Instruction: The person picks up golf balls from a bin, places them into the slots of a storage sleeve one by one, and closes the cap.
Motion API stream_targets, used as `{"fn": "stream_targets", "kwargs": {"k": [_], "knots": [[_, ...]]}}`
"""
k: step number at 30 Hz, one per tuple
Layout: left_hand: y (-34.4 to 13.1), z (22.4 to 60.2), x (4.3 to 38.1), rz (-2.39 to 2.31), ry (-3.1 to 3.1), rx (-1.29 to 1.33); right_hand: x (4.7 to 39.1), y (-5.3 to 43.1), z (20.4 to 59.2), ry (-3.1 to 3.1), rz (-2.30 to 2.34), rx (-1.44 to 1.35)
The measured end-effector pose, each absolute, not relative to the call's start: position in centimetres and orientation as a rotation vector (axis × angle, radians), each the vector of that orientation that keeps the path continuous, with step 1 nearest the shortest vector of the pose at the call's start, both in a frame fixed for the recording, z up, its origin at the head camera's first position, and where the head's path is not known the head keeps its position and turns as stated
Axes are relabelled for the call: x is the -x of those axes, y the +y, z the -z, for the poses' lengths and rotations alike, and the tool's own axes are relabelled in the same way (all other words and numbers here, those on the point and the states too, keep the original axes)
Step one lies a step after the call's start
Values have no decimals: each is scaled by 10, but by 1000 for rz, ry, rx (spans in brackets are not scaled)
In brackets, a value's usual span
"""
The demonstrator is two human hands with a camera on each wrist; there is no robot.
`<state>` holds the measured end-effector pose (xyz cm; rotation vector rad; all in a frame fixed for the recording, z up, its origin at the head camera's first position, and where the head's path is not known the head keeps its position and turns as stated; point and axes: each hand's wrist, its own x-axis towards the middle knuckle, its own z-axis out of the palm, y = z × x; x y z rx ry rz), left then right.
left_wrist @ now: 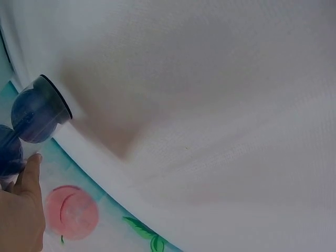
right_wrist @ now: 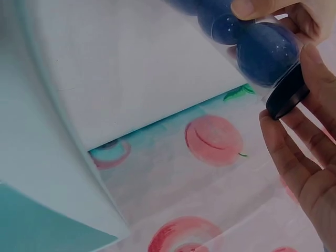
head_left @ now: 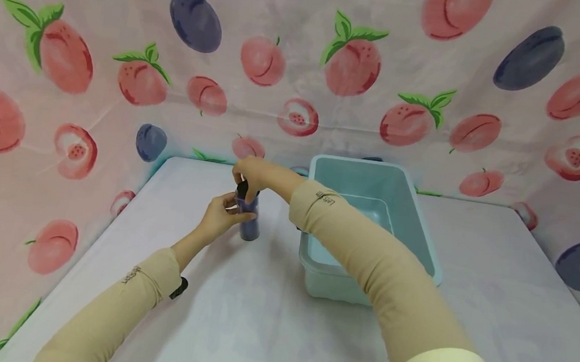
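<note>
A clear tube [head_left: 249,230] with dark blue balls stacked inside stands upright on the table, left of the bin in the head view. My left hand [head_left: 216,219] grips it around its upper part, thumb in front. Above, my right hand [head_left: 254,174] holds the black cap [right_wrist: 287,93] at the tube's top between thumb and fingers. In the right wrist view the cap sits at the mouth, and blue balls [right_wrist: 268,52] show through the wall. The tube's lower end [left_wrist: 44,107] meets the table in the left wrist view.
A pale teal plastic bin [head_left: 340,285] stands to the right of the tube, partly behind my right forearm. The white table [head_left: 254,319] ends at a fruit-patterned cloth [head_left: 293,46] hanging at the back and sides.
</note>
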<state>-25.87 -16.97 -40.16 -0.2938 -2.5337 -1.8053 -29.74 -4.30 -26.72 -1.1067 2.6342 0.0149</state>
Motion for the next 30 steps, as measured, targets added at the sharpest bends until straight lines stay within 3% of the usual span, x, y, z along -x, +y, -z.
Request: {"fn": "stream_targets", "kwargs": {"k": [30], "knots": [[-170,400,258,1794,-2584,248,300,-55,264,2566,-226,1197]]}}
